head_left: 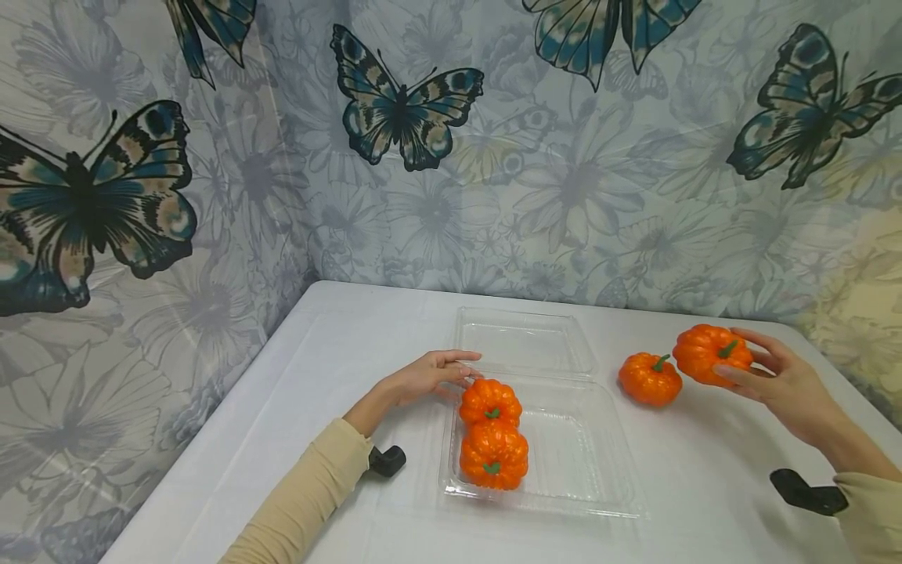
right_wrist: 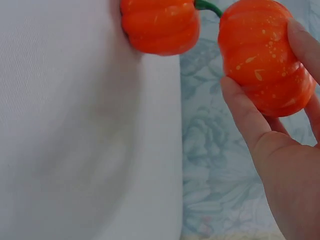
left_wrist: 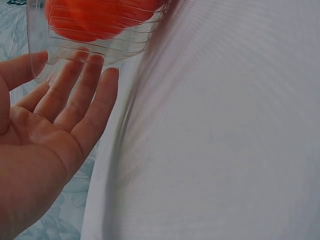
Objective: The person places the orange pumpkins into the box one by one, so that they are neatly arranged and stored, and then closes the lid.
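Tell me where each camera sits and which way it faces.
Head: worn on the head, facing forward and down at the white table, clear container and butterfly-patterned backdrop; both sleeved forearms, the left hand and the right hand show.
Left wrist: on that wrist, looking toward its fingers and the container with orange behind its clear wall; the left hand shows.
Right wrist: on that wrist, looking toward its fingers and the held pumpkin; the right hand shows.
Shared: head and right wrist both show the right hand gripping that pumpkin, another pumpkin nearby.
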Demonstrator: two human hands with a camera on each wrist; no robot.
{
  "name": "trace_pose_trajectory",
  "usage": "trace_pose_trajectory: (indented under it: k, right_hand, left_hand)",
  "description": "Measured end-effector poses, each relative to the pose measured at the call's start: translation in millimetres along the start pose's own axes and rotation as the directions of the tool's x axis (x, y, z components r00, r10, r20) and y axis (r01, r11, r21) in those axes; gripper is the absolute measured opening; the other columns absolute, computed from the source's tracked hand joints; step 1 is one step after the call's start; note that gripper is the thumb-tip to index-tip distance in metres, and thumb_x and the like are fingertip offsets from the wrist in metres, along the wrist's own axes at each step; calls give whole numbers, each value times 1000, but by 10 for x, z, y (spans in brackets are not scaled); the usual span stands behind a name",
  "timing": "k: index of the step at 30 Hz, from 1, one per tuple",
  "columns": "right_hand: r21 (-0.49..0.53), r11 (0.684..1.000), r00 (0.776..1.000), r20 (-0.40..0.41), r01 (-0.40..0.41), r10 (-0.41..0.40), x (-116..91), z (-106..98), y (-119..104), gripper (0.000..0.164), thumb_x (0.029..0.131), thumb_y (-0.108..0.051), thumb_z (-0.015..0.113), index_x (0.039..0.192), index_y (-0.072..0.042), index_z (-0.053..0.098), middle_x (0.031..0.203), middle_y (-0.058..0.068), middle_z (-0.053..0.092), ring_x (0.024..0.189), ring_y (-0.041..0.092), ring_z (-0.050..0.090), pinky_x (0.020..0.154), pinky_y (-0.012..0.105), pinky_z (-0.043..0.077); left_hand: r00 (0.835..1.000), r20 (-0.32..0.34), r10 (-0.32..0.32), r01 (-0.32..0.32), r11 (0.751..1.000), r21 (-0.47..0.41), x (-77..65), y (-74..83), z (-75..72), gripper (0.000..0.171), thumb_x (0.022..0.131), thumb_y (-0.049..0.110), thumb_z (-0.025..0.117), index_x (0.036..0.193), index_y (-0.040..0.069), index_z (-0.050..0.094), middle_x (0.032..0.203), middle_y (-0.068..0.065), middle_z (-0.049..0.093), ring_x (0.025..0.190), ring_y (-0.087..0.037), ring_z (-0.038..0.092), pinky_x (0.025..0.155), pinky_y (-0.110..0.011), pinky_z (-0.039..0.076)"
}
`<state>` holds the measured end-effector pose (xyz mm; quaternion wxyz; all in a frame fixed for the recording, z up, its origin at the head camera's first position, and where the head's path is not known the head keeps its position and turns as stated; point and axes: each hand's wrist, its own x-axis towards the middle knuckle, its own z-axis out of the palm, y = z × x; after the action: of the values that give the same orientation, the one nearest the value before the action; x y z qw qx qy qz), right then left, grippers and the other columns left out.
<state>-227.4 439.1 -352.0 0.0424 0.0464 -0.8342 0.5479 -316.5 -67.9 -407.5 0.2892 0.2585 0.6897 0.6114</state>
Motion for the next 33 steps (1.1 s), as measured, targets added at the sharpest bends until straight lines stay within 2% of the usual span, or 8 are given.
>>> trace_pose_trajectory:
  k: [4,13,18,25,30,33]
  right_hand:
    - [-24,999,999,0,37,-37,6,60,-53,62,92,-2,61,143,-29,38,113,-18,45,90,-7,58,68,22,53]
    - [-154,985,996,40,80,-75,-9,235,-191,66,93,-9,62,149,-27,31,115,-23,43,95,-12,55,71,16,50]
    - [-205,972,993,46,115,-107,-6,374,-295,67,92,-13,65,149,-24,32,123,-15,42,99,-12,51,73,13,48]
    - [-236,954,983,41,183,-178,22,539,-394,68,89,-9,68,148,-17,34,128,-8,41,101,-12,46,75,11,47]
    - [-269,942,979,54,203,-195,30,671,-464,68,88,-12,70,146,-14,35,133,7,40,109,4,49,77,10,45]
    - [-261,938,973,71,230,-219,32,758,-507,67,87,-11,71,144,-12,37,132,3,42,110,5,47,79,9,43]
  left_hand:
    - [1000,-1,-1,1,1000,4,-5,3,0,48,101,19,48,145,2,37,133,-14,54,112,-25,55,88,-41,49]
    - [1000,-10,-3,3,1000,-2,-2,4,3,49,100,19,49,145,2,38,132,-12,56,111,-24,56,88,-41,49]
    - [1000,-8,-1,1,1000,0,-2,-3,-1,49,101,19,49,145,2,38,132,-13,55,111,-24,56,88,-40,49]
    - [1000,-3,2,-2,1000,-12,2,4,1,49,101,18,48,145,2,37,133,-14,55,111,-24,55,88,-40,49]
    - [1000,-2,-1,1,1000,-8,5,-3,3,48,101,18,49,145,2,37,133,-14,55,111,-24,55,88,-40,49]
    - [1000,-3,-3,3,1000,-5,-3,4,7,48,101,18,49,145,2,37,133,-14,55,111,-24,55,88,-40,49]
